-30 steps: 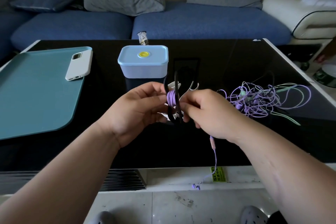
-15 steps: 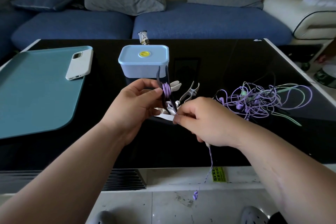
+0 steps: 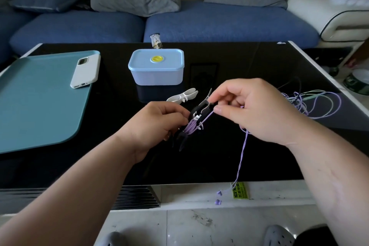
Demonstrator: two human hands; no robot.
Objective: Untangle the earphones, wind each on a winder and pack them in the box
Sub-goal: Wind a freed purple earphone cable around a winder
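Winder has tipped from upright, pointing upper-right.

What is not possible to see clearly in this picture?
Head view: the closed lid hides the inside of the box.
Head view: the right hand covers part of the tangled earphones; their number is unclear.
Head view: the left hand covers part of the black winder; the purple cord turns are too small to count.

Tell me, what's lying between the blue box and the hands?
An empty white winder lies there, seen in the head view.
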